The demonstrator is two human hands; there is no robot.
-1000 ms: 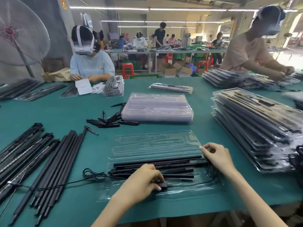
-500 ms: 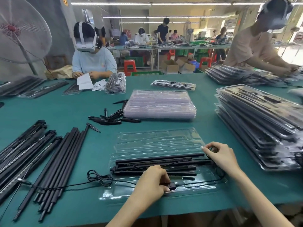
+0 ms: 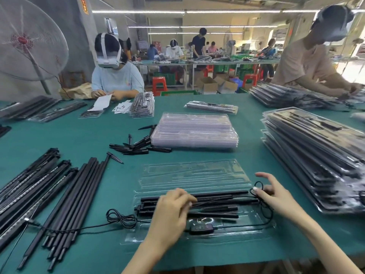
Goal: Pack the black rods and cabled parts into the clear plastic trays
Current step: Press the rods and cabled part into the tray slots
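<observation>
Rods (image 3: 197, 202) and controller (image 3: 201, 228) sit in my open tray (image 3: 197, 175) — left hand (image 3: 169, 212) presses the rods, right hand (image 3: 276, 196) pinches the cable loop (image 3: 258, 184); cable coil (image 3: 120, 218) left outside on the worktop (image 3: 79, 139), plenty of loose rods (image 3: 65, 200) still unpacked.

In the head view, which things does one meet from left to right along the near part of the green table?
Loose black rods → coiled black cable → left hand → inline controller → right hand → stack of packed trays.

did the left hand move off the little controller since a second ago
Yes. The left hand has gone up the tray onto the rods; the controller now lies uncovered.
</observation>
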